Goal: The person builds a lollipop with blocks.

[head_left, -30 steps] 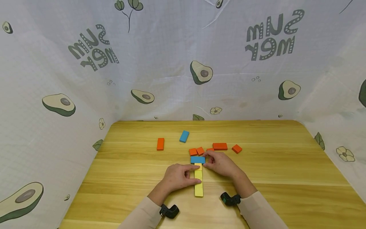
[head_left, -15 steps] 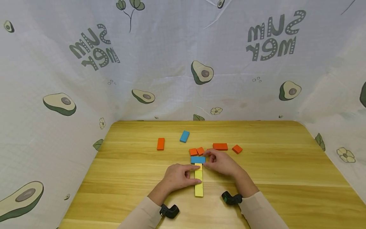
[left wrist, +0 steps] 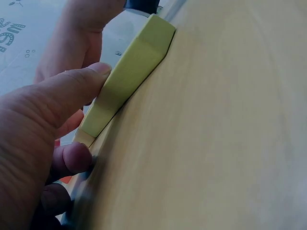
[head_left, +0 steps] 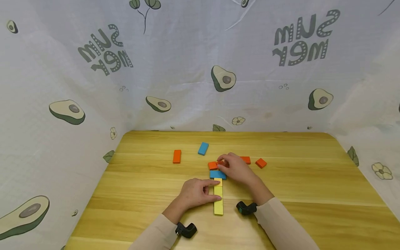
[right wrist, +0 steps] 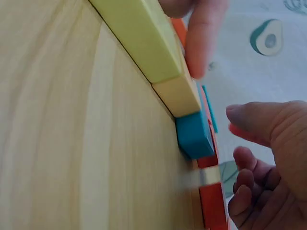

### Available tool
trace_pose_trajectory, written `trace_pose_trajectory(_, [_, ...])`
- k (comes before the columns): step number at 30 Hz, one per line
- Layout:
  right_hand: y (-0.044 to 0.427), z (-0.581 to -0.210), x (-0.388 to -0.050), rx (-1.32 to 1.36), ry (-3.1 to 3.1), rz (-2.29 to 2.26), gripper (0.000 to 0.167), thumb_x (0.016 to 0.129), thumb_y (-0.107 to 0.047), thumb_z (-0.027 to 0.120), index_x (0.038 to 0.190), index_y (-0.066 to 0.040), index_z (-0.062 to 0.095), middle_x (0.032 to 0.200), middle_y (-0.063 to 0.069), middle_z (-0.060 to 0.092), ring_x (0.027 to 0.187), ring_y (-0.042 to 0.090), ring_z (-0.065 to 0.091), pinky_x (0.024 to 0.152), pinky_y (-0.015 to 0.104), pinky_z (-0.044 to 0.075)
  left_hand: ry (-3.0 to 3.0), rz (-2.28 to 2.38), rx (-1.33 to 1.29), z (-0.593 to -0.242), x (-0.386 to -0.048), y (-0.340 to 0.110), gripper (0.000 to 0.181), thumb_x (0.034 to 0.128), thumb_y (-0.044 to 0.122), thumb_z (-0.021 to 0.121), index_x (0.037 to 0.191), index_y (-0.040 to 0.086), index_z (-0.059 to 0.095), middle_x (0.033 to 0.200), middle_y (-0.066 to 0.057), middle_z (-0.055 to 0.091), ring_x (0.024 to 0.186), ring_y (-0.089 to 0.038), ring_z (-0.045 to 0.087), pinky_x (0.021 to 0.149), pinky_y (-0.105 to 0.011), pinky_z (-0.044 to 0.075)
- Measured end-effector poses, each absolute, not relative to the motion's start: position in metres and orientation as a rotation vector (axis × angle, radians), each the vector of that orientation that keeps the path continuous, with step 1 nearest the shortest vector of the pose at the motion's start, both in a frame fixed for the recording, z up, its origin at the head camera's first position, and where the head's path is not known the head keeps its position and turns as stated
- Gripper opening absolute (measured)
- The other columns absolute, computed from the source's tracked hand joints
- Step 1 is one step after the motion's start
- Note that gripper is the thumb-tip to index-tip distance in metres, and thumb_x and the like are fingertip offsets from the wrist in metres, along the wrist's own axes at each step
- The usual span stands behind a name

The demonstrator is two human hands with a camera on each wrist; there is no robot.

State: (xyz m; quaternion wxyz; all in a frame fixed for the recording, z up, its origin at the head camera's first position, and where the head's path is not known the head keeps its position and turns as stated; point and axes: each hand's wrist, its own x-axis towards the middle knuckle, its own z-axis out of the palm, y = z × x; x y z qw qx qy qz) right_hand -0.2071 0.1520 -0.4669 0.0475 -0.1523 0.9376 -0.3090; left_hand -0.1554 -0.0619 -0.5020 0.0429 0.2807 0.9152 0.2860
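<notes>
Site: a bay screened with pale cloth, set for tabletop work; home, lab or office, cannot tell. Evidence: wood-grain tabletop spreads below and around the fingers. The cloth rises beyond the fingers and to both sides of them, printed with avocados and mirror-reversed "summer" lettering. On the wrist side of the fingers, black wrist cameras: a recording set-up.

2 beige sleeves, 2 black wrist cameras

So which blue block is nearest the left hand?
The crosswise blue block, just beyond the left hand; the other, slanted blue block lies much farther back.
</notes>
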Motion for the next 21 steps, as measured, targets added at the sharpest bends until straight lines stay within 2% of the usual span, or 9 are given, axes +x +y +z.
trace_pose_trajectory(8, [0.139, -0.47, -0.216, -0.444, 2.924, -0.693, 0.026, 0.097, -0.038, 0.07, 0.107, -0.015, 0.07, 0.096, 0.005, 0.058, 0.083, 0.019, 0.051, 0.075, 0.034, 0.048, 2.783, 0.881, 0.852, -0.503, -0.157, -0.06, 0.051, 0.0826, 0.06, 0.078, 0.128, 0.037, 0.072, 0.06, 0.021, 0.052, 0.053, 0.006, 0.045, 0.054, -0.018, 0.036])
trace_pose_trajectory(16, [0.139, -0.477, -0.223, -0.455, 2.961, -0.686, 0.019, 0.096, -0.037, 0.072, 0.098, -0.018, 0.071, 0.091, 0.004, 0.057, 0.086, 0.023, 0.048, 0.074, 0.033, 0.043, 2.788, 0.872, 0.847, -0.501, -0.157, -0.061, 0.051, 0.0824, 0.06, 0.078, 0.128, 0.037, 0.072, 0.06, 0.021, 0.052, 0.054, 0.006, 0.045, 0.054, -0.018, 0.036])
trace_pose_trajectory(21, [0.139, -0.478, -0.227, -0.453, 2.947, -0.673, 0.019, 0.097, -0.036, 0.071, 0.1, -0.018, 0.072, 0.091, 0.004, 0.057, 0.087, 0.024, 0.047, 0.075, 0.034, 0.039, 2.787, 0.866, 0.84, -0.501, -0.156, -0.062, 0.052, 0.0827, 0.06, 0.077, 0.128, 0.037, 0.072, 0.06, 0.021, 0.051, 0.053, 0.006, 0.045, 0.054, -0.018, 0.036])
